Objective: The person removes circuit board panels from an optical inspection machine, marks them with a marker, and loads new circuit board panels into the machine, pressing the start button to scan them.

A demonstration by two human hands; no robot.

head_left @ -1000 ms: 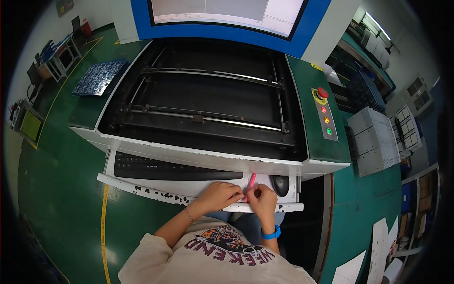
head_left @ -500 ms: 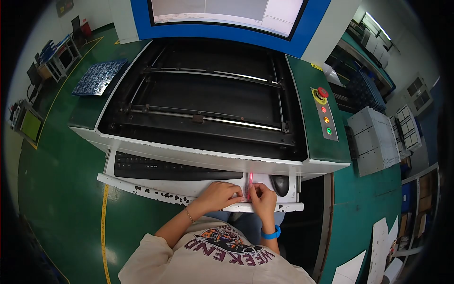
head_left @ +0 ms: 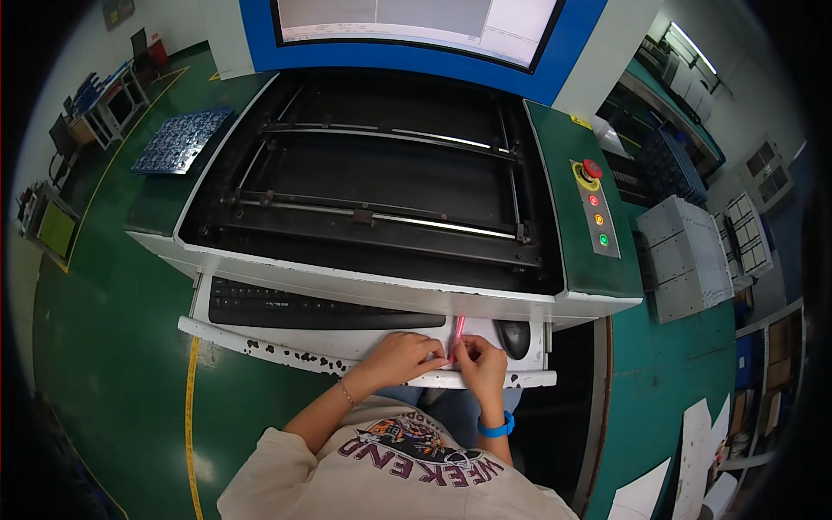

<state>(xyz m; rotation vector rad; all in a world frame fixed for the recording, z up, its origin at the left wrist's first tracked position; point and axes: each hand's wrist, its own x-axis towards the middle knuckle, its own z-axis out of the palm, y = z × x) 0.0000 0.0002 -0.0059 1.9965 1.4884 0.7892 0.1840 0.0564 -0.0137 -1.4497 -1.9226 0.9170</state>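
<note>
A slim pink pen-like stick (head_left: 458,328) stands out between my two hands, over the pulled-out white keyboard tray (head_left: 373,343). My right hand (head_left: 485,364) pinches close around the stick, thumb and forefinger together. From the other side, my left hand (head_left: 400,357) is closed with its fingertips at the stick's lower end; what they grip there is too small to make out. Left of the stick lies a black keyboard (head_left: 321,310), partly under the machine's front edge. A black mouse (head_left: 513,339) rests just beyond my right hand.
Above the tray is a machine with a dark recessed bed and metal rails (head_left: 373,217). Its right panel carries a red emergency button (head_left: 591,169) and lit buttons. A blue-framed monitor (head_left: 425,26) stands behind. Patterned panels (head_left: 182,141) lie at left; a grey box (head_left: 685,260) stands right.
The pink stick leans slightly more, its lower end shifted a little to the left. Both hands stay in nearly the same place, with only small finger movement.
</note>
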